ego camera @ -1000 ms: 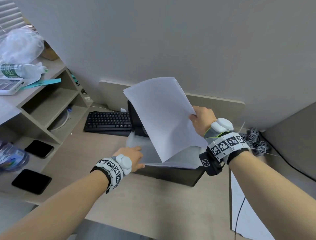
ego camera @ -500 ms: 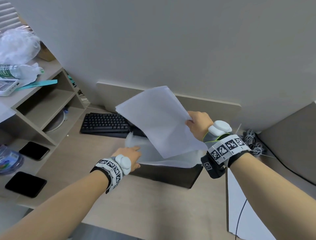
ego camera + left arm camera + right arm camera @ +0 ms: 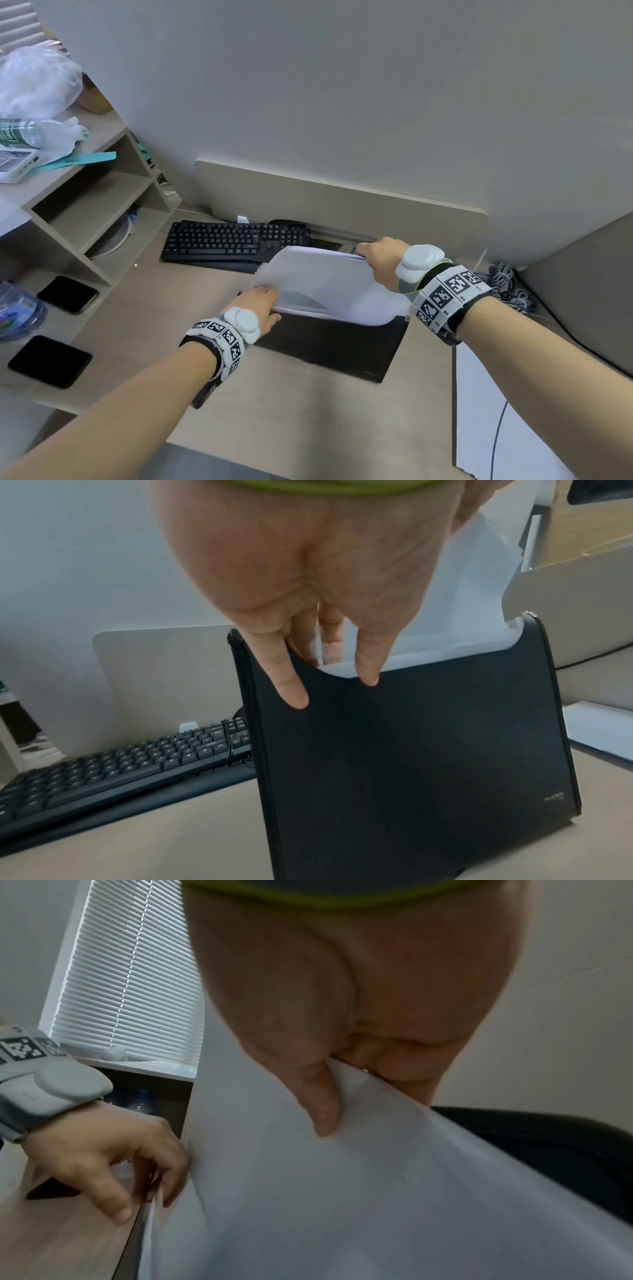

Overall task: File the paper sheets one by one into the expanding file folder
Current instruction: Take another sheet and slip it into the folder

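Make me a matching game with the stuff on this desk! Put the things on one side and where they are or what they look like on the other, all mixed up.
Things:
1. paper sheet
2. expanding file folder
3. keyboard
4. left hand

Descriptions:
A. black, lying flat behind the folder
B. white, pinched by the right hand
C. black, standing on the desk
D. gripping the folder's top edge

Pairs: 1-B, 2-C, 3-A, 4-D

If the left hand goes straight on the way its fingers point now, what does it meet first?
Probably the black folder: the left hand points down at its top edge, fingers already touching the front wall and the pockets.
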The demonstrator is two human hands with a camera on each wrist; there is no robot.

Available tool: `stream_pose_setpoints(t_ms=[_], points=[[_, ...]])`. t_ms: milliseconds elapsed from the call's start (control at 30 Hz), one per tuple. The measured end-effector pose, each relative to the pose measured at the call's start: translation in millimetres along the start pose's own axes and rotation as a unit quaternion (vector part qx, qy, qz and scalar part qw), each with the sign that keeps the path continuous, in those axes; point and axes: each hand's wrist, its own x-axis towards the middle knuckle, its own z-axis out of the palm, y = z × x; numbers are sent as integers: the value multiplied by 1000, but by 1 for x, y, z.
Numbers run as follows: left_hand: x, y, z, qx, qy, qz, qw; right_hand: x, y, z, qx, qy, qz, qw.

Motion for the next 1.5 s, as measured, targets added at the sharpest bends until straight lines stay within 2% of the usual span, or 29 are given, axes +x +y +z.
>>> stream_pose_setpoints(t_ms=[200, 467, 733, 967, 1133, 1233, 1367, 1500], points=[[1, 2, 4, -12, 17, -6, 1000, 7, -3, 8, -32, -41, -11, 999], [2, 2, 9, -19, 31, -4, 999, 16, -8, 25, -34, -53, -5, 998], [1, -1, 15, -35, 21, -21, 999, 19, -7, 20, 29, 39, -10, 999], [-5, -1, 6, -13, 7, -26, 1000, 24, 1, -1, 24, 89, 34, 995], [-13, 4, -3, 51, 4, -28, 998, 21, -8, 3, 43, 76, 47, 995], [-16, 4, 1, 68, -39, -33, 996, 22, -16, 23, 69, 37, 51, 996], [-13, -8, 30, 73, -96, -51, 991, 26, -27, 83, 157, 17, 59, 986], [-10, -18, 62, 65, -88, -45, 993, 25, -37, 145, 255, 20, 71, 964]])
